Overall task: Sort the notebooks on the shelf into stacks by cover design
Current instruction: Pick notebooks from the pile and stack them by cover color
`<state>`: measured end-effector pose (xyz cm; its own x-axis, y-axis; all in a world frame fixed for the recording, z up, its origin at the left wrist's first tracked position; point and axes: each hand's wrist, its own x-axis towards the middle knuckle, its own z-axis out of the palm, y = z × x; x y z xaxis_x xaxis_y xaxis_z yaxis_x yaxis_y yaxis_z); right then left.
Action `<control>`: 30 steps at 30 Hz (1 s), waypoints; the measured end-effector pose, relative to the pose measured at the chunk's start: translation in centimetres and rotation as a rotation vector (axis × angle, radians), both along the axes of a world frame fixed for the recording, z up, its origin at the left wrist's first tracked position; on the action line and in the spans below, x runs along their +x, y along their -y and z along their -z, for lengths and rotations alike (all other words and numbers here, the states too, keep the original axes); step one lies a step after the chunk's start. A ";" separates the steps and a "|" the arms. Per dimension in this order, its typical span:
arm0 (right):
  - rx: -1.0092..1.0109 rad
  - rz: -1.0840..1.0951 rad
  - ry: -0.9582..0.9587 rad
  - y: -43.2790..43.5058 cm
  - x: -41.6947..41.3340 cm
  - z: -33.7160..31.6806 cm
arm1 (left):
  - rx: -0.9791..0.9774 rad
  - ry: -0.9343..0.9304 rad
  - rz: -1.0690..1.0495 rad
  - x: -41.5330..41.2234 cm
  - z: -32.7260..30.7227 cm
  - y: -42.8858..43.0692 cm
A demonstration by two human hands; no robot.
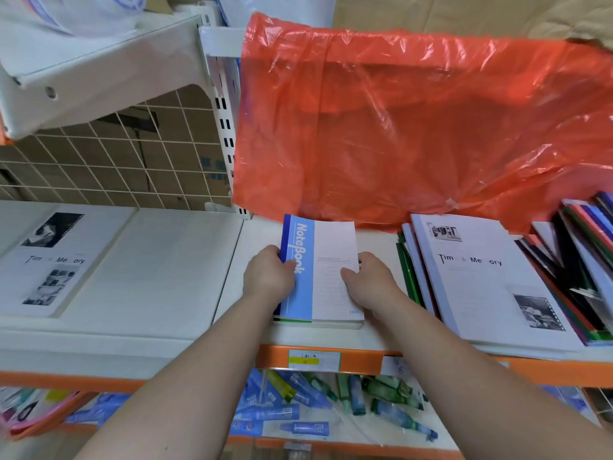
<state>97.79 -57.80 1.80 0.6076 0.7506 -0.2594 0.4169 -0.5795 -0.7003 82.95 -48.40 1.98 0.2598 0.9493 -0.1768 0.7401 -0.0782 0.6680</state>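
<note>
A blue and white "NoteBook" notebook [326, 257] lies on top of a small stack with a green-edged one beneath, at the middle of the white shelf [172, 270]. My left hand [268, 277] grips its blue spine edge. My right hand [368, 280] holds its right edge, thumb on the cover. A white "Time & Memory" notebook [49, 260] lies alone at the far left. Another "Time & Memory" notebook [481, 273] tops a mixed pile at the right, with several coloured notebooks [583, 247] fanned out beside it.
A red plastic bag [414, 127] hangs over the back of the shelf. A wire grid panel [109, 161] backs the left bay. The orange shelf lip [361, 361] carries a price label. Blue and green packets [315, 403] lie on the lower shelf.
</note>
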 end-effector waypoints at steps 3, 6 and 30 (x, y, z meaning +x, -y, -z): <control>-0.009 0.000 0.004 -0.3 0.2 0.5 | 0.002 -0.011 0.002 0.2 0.6 -0.3; -0.020 -0.005 0.020 -0.6 0.4 0.8 | 0.012 -0.027 0.010 0.3 1.2 -0.6; -0.100 -0.042 0.049 -0.6 0.9 3.1 | 0.031 -0.096 0.023 0.2 3.9 -0.9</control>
<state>98.73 -57.24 -1.26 0.5898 0.7475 -0.3055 0.4745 -0.6269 -0.6180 83.17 -47.52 -1.95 0.2648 0.9488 -0.1722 0.7982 -0.1155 0.5912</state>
